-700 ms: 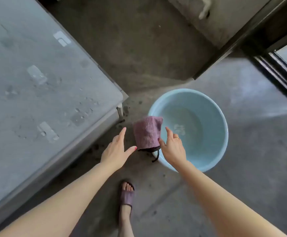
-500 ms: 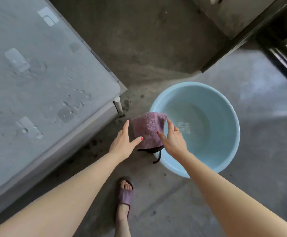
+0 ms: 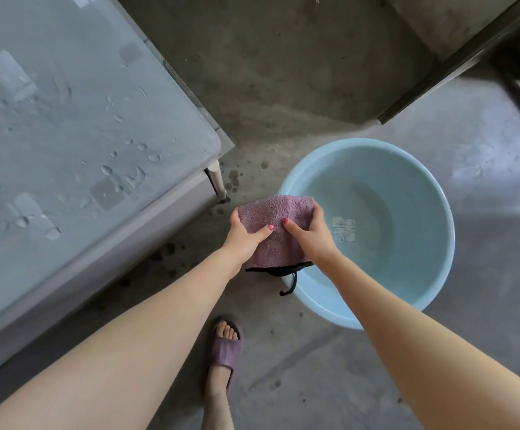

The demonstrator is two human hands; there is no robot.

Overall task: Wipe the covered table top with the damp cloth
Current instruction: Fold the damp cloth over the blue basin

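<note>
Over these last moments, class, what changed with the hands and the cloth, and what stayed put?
Both hands closed in: the left hand and right hand now grip the pink cloth, which earlier hung from the basin rim untouched. The blue basin, the table and the sandalled foot stayed put.

Stained grey concrete floor (image 3: 283,88) with dark spots; a dark metal door frame (image 3: 457,66) crosses the upper right corner.

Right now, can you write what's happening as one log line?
left hand: gripping cloth | right hand: gripping cloth | cloth: over basin rim | table top: droplets, not being wiped
</note>
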